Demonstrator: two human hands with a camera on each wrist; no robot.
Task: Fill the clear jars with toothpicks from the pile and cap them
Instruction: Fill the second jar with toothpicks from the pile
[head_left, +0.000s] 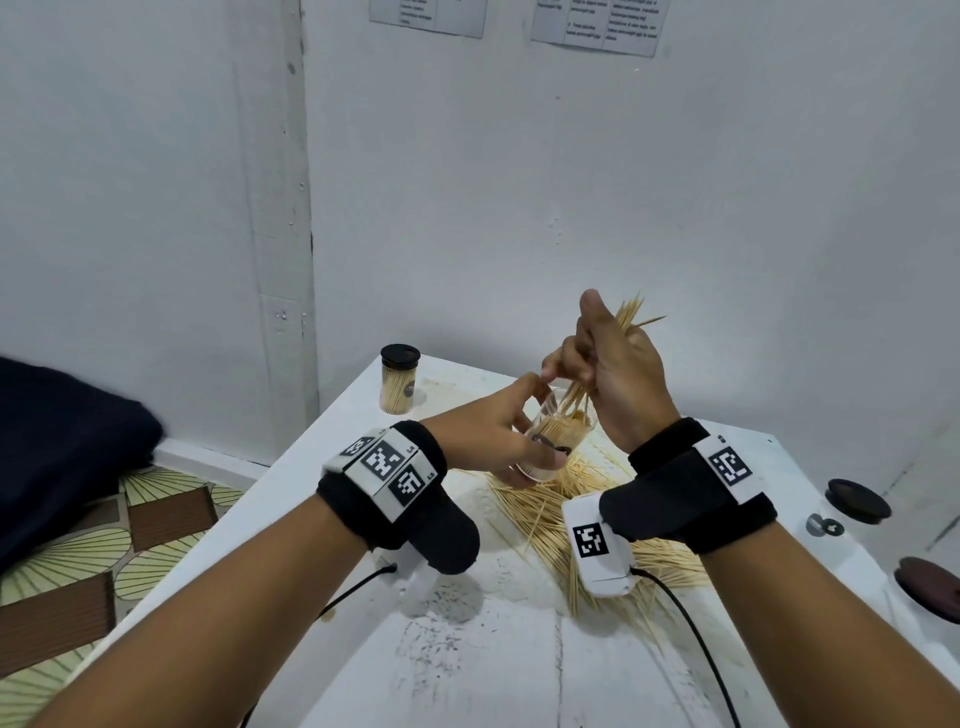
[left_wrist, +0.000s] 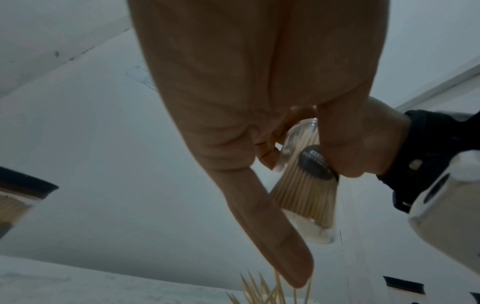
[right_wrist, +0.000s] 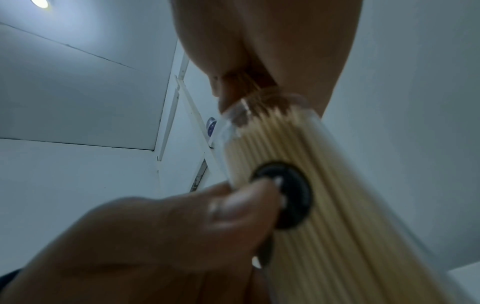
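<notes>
left hand (head_left: 498, 441) grips tilted clear jar (head_left: 558, 436), mouth toward 1 o'clock for loading | right hand (head_left: 613, 364) pinches toothpick bundle (head_left: 626, 317) into it | pile (head_left: 566, 499) below catches strays

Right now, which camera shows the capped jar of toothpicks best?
The head view: the capped jar stands whole at the table's far corner. The left wrist view catches only a blurred part at its left edge; the right wrist view doesn't show it.
</notes>
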